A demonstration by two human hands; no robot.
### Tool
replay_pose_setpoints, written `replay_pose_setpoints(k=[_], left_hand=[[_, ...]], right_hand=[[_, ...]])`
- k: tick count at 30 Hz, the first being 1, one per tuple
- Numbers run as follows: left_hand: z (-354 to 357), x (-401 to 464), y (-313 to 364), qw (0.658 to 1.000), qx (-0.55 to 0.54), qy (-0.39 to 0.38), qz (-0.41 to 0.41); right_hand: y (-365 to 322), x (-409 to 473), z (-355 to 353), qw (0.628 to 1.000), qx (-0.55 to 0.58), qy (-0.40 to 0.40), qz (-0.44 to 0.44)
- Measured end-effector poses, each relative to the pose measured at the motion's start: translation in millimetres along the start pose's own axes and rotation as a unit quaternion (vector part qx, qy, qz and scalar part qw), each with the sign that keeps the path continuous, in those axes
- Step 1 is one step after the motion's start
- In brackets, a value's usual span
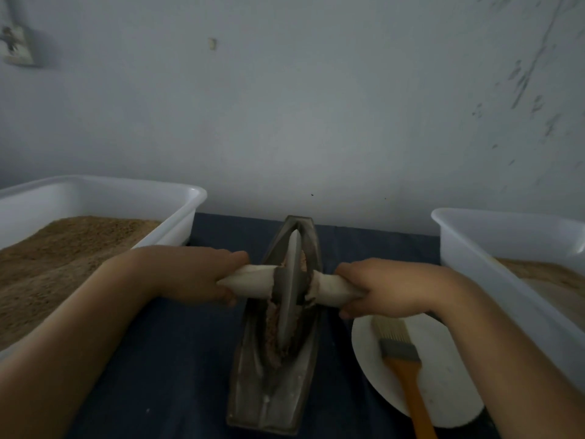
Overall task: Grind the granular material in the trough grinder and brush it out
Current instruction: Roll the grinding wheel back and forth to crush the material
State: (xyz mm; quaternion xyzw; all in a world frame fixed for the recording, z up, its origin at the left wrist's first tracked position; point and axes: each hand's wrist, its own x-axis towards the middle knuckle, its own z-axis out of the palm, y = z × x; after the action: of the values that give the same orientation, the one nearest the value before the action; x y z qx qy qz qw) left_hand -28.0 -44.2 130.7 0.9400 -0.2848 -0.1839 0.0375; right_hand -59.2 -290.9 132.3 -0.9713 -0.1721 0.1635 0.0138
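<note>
The trough grinder (275, 359) sits mid-tabletop, its metal wheel (289, 289) standing in the groove over brownish grit (272, 324). The left hand (193, 275) and right hand (383, 288) each have fingers wrapped tight round an axle handle. It looks heavy, rigid. The brush (402, 359) lies at four o'clock.

A single head-worn wide-angle view looks forward and down from close above the worktop (177, 359), facing the wall (316, 122), with both forearms reaching in from below.
</note>
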Motion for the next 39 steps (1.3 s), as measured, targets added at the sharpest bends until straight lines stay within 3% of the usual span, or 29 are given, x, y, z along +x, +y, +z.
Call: replay_pose_setpoints(k=[4, 7, 11, 15, 20, 23, 26, 31, 35, 39], left_hand=[[9.6, 30.2, -9.8, 0.987, 0.088, 0.128, -0.035], [23.1, 55.4, -17.7, 0.942, 0.167, 0.286, -0.053], [31.6, 71.6, -22.3, 0.9, 0.186, 0.392, -0.034], [28.1, 65.1, -22.5, 0.922, 0.17, 0.347, -0.037], [8.8, 29.8, -11.6, 0.993, 0.045, 0.111, -0.021], [0.8, 7.9, -3.0, 1.0, -0.009, 0.006, -0.01], [-3.6, -3.1, 2.4, 1.0, 0.006, -0.024, -0.006], [-0.9, 5.6, 0.4, 1.0, 0.006, 0.003, -0.004], [8.4, 32.2, -8.6, 0.987, 0.096, 0.123, -0.047], [24.7, 57.5, -17.4, 0.938, 0.173, 0.294, -0.064]], right_hand=[[12.5, 29.5, 12.6, 0.985, 0.028, 0.168, 0.014], [25.6, 54.4, 26.7, 0.953, -0.027, 0.3, 0.039], [35.5, 71.1, 40.4, 0.922, -0.036, 0.383, 0.03], [30.1, 64.5, 38.5, 0.932, -0.085, 0.351, 0.035], [6.4, 29.6, 15.0, 0.984, -0.043, 0.172, 0.007], [-4.4, 4.2, 4.1, 0.998, -0.014, 0.065, -0.017], [-9.3, -7.9, -0.4, 1.0, -0.015, 0.006, -0.02], [-4.3, 1.8, 2.0, 1.0, -0.008, 0.023, -0.001], [5.7, 30.9, 16.3, 0.982, -0.019, 0.185, 0.018], [20.8, 57.9, 31.4, 0.936, -0.063, 0.346, 0.024]])
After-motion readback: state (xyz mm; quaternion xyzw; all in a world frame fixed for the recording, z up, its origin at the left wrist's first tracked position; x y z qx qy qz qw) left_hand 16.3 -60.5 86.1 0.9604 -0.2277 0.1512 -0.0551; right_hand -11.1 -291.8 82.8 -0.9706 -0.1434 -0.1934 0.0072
